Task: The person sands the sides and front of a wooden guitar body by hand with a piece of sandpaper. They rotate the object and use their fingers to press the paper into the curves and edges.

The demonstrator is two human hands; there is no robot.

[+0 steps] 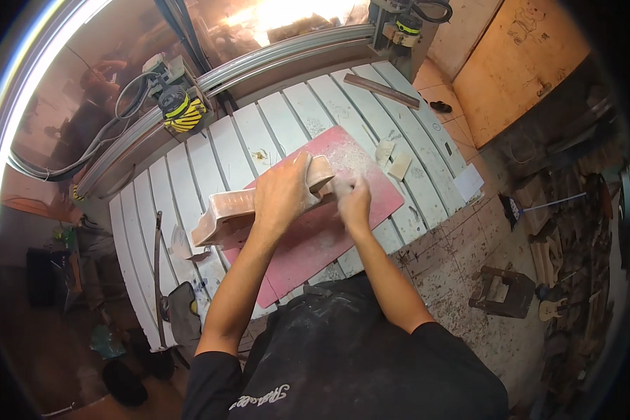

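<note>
A curved pale wooden piece (231, 204), shaped like a guitar body seen edge-on, is tilted up over a pink mat (294, 262). My left hand (281, 192) is clamped over its upper edge, fingers wrapped round the wood. At the piece's right end, my right hand (353, 199) is closed and smeared by motion, close against the wood. Whatever those fingers may hold cannot be made out. Pale dust (346, 155) lies on the mat just beyond the right hand.
Mat and work rest on a white slatted machine bed (168, 189). A metal gantry rail (287, 56) with a yellow-and-black striped tool head (182, 112) crosses behind. A wooden strip (381, 91) and tan pads (400, 166) lie right. A stool (502, 292) stands on the floor.
</note>
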